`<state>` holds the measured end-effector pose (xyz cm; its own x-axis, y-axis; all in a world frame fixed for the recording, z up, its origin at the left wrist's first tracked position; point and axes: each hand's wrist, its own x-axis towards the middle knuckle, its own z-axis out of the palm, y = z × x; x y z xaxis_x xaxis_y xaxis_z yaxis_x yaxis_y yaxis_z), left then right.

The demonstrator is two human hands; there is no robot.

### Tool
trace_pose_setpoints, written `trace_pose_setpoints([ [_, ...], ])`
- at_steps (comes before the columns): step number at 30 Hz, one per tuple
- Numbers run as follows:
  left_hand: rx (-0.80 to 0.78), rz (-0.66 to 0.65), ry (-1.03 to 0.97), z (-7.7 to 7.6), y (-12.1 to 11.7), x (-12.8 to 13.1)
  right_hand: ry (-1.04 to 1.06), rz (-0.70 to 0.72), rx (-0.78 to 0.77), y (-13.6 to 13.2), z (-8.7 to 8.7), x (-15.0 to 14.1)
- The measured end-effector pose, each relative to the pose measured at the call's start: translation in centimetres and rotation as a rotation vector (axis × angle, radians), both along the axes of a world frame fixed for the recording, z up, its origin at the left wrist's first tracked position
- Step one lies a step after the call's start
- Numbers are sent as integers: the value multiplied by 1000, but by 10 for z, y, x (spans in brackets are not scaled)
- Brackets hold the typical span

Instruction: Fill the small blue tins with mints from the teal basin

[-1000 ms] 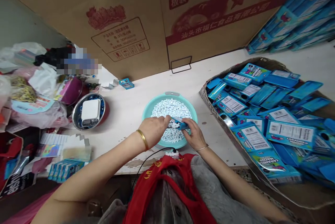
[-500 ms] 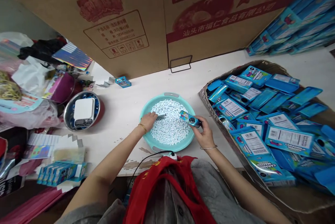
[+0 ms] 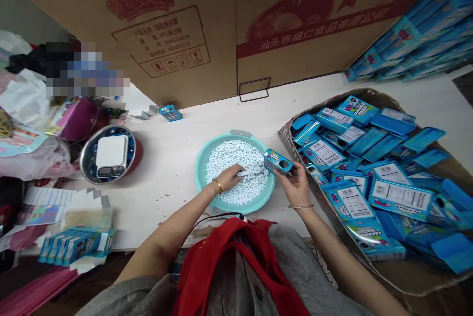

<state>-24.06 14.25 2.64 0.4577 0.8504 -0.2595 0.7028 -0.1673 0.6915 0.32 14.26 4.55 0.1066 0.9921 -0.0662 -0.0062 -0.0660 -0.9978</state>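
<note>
1. While my left hand lies palm down on the pale blue candies, its fingers are loosely curled and pressed into the pile. I cannot tell if anything is held under them. A gold bangle sits on that wrist.
2. My right hand is closed on a small blue box, with the fingers pinching its end. The box is tilted, just over the basin's right rim, and shows a dark round opening on its face.
3. Candies fill most of a teal plastic basin, which sits on a white table in front of me.
4. To my right, close to the basin, is a cardboard tray heaped with blue packets, many with white labels up.
5. To my left are a steel bowl holding a white digital scale, a lone blue box and a row of blue boxes.
</note>
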Motion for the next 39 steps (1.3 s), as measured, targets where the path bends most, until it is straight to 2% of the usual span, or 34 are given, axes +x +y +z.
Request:
trace_pose_setpoints([
  [2, 33, -16, -63, 26, -3, -12, -67, 10, 39, -2, 3, 6],
  [5, 90, -62, -57, 76, -8, -28, -219, 75, 116, -5, 5, 8],
  [8, 86, -99, 36, 127, -10, -32, -356, 176, 222, -8, 6, 2],
  [11, 71, -169, 222, 165, -7, -23, -415, 254, 316, -12, 7, -11],
  [17, 40, -281, 707, 212, -5, 17, -449, 328, 396, -25, 6, -31],
  [21, 65, -336, 850, 235, -12, 45, -437, 331, 397, -30, 2, -35],
  [23, 87, -347, 859, 238, -13, 47, -424, 327, 391, -30, 0, -34],
  [25, 137, -299, 833, 230, -12, 36, -414, 314, 380, -29, -2, -31],
  [27, 172, -194, 787, 207, -8, 12, -406, 291, 358, -27, -3, -26],
  [29, 144, -83, 752, 170, -6, -16, -398, 262, 337, -23, -3, -21],
  [32, 2, -26, 733, 100, -7, -46, -390, 234, 319, -18, -3, -12],
  [34, -67, -19, 623, 55, -12, -47, -385, 221, 293, -15, -3, -7],
  [36, -92, -4, 464, 21, -16, -34, -369, 199, 247, -13, -5, -3],
  [37, -94, 4, 395, 8, -18, -24, -358, 182, 222, -12, -6, -2],
  [39, -93, 5, 311, -8, -19, -5, -337, 152, 184, -11, -7, 0],
])
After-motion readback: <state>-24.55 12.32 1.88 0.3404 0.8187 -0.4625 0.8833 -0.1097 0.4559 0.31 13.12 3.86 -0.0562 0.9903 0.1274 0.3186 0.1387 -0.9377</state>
